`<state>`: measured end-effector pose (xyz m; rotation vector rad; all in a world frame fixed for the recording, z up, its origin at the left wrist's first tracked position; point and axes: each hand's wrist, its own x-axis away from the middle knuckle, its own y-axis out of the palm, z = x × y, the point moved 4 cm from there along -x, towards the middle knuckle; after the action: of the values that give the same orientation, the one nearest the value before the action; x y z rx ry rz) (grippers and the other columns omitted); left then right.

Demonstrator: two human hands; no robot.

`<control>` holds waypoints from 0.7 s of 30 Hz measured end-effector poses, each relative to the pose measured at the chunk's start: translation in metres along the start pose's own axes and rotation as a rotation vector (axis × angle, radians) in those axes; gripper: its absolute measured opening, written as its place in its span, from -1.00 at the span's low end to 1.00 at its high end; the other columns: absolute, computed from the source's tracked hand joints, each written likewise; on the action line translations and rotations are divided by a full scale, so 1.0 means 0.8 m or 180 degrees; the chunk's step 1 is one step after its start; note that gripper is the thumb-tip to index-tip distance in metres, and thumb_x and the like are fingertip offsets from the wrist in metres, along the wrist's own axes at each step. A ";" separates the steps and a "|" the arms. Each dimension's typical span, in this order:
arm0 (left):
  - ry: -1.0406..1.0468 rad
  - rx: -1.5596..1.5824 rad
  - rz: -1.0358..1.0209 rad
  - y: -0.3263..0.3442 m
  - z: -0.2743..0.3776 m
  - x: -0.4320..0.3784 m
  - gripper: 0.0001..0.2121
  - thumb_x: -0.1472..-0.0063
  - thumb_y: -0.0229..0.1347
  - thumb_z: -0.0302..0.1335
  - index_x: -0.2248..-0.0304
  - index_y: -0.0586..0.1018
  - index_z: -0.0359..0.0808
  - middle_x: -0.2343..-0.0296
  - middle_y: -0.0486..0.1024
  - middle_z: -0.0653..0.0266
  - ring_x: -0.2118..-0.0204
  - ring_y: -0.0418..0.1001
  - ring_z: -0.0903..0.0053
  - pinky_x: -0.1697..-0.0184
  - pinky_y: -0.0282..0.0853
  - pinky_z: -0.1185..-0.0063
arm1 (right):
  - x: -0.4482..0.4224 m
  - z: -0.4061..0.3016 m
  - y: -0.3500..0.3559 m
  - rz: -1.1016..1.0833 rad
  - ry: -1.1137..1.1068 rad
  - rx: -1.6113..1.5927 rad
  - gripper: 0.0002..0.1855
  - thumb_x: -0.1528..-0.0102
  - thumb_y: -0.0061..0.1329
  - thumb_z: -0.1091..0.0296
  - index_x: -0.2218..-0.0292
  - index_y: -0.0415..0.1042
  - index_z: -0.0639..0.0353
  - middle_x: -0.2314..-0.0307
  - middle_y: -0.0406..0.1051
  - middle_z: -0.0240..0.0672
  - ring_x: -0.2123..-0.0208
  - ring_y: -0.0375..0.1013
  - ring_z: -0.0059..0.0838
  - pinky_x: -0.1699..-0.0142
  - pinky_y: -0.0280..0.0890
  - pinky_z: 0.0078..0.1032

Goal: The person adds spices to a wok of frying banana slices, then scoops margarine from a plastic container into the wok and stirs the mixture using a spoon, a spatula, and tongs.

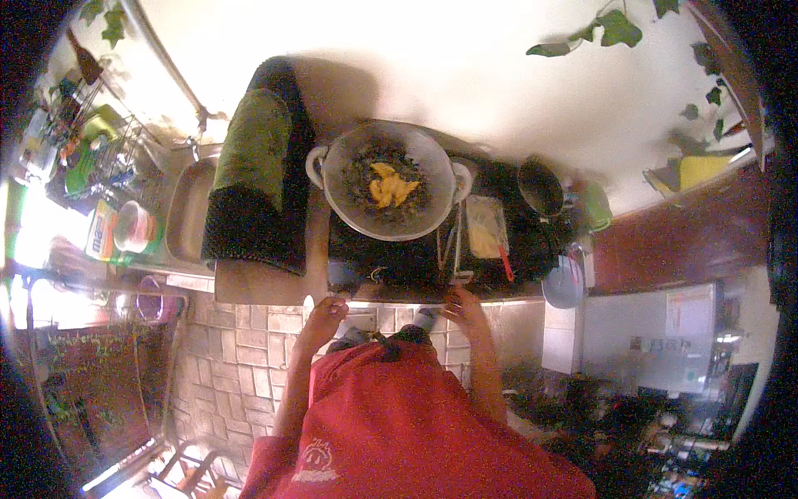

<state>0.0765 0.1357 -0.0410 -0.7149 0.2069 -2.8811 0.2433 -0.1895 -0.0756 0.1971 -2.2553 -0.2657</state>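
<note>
A wide two-handled metal pot (343, 212) stands on a black stovetop (399, 262). Yellow-orange pieces of food (391, 187) lie in its middle, over a dark layer. My left hand (328, 317) is at the counter's front edge, fingers curled; whether it holds something small is unclear. At the same edge on the right, my right hand (462, 309) is just below the near end of a pair of metal tongs (457, 243). Its fingertips look close to the tongs, but I cannot see a grip. Right of the tongs lies a clear plastic pack (485, 218) with pale yellow contents.
A red-handled utensil (505, 263) lies against the pack. Further right are a small dark frying pan (540, 187) and a pale bluish lid or plate (562, 282). A green and black cloth (255, 168) drapes something tall beside the sink (190, 212). A dish rack (106, 150) stands far left.
</note>
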 end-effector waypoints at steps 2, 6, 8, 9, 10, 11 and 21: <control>0.0213 -0.0274 0.0013 -0.006 -0.007 -0.006 -0.77 -0.19 -0.03 -0.43 0.21 0.42 -0.40 0.40 0.49 0.16 0.31 0.43 0.48 0.22 0.33 0.56 | -0.016 0.020 0.038 -0.0305 -0.0170 -0.0373 -0.60 -0.06 -0.01 -0.03 0.22 0.32 0.08 0.40 0.27 -0.32 0.35 0.32 -0.40 0.23 0.38 -0.31; 0.0040 -0.0198 -0.0002 -0.016 -0.007 0.004 -0.76 -0.19 -0.01 -0.40 0.20 0.42 -0.39 0.41 0.48 0.21 0.33 0.42 0.51 0.23 0.33 0.57 | -0.033 0.009 0.095 0.0167 -0.0598 -0.0501 -0.58 -0.01 0.05 -0.06 0.30 0.32 0.10 0.52 0.26 -0.36 0.45 0.33 -0.43 0.31 0.40 -0.36; 0.0046 -0.0122 -0.0042 -0.022 -0.020 0.009 -0.74 -0.19 0.01 -0.36 0.21 0.42 -0.39 0.41 0.48 0.21 0.33 0.42 0.52 0.23 0.33 0.56 | -0.041 0.004 0.113 0.0337 -0.0325 -0.1020 -0.57 0.01 0.06 -0.08 0.34 0.31 0.10 0.56 0.26 -0.37 0.49 0.33 -0.44 0.34 0.40 -0.39; 0.0053 -0.0025 -0.0089 -0.022 -0.028 0.011 -0.72 -0.19 0.02 -0.33 0.21 0.43 -0.39 0.41 0.48 0.22 0.32 0.42 0.52 0.22 0.33 0.55 | -0.050 0.005 0.110 0.0635 -0.0308 -0.1175 -0.59 -0.01 0.05 -0.07 0.37 0.31 0.10 0.59 0.25 -0.38 0.52 0.32 -0.46 0.38 0.39 -0.42; 0.0060 0.0075 -0.0132 -0.023 -0.035 0.011 -0.69 -0.20 0.03 -0.29 0.21 0.43 -0.39 0.40 0.48 0.22 0.32 0.42 0.52 0.22 0.33 0.54 | -0.056 0.009 0.107 0.0931 -0.0288 -0.1324 -0.61 -0.02 0.04 -0.06 0.40 0.30 0.09 0.61 0.24 -0.39 0.56 0.31 -0.47 0.42 0.38 -0.45; 0.0054 0.0065 -0.0131 -0.027 -0.043 0.009 -0.69 -0.20 0.03 -0.29 0.21 0.43 -0.39 0.40 0.48 0.22 0.32 0.42 0.52 0.22 0.33 0.54 | -0.061 0.011 0.104 0.0929 -0.0280 -0.1333 -0.61 -0.02 0.04 -0.06 0.40 0.30 0.09 0.61 0.24 -0.39 0.56 0.31 -0.47 0.42 0.38 -0.45; 0.0168 -0.0161 0.0121 -0.064 -0.049 0.022 -0.70 -0.19 0.05 -0.31 0.22 0.43 -0.40 0.35 0.50 0.15 0.28 0.46 0.47 0.21 0.36 0.56 | -0.020 0.014 0.119 0.0374 -0.1006 -0.0975 -0.79 -0.11 -0.06 0.13 0.38 0.31 0.03 0.57 0.27 -0.41 0.54 0.28 -0.52 0.46 0.31 -0.52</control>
<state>0.0358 0.1861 -0.0588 -0.6366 0.2978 -2.8699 0.2397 -0.0925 -0.0701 -0.1496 -2.4873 -0.6089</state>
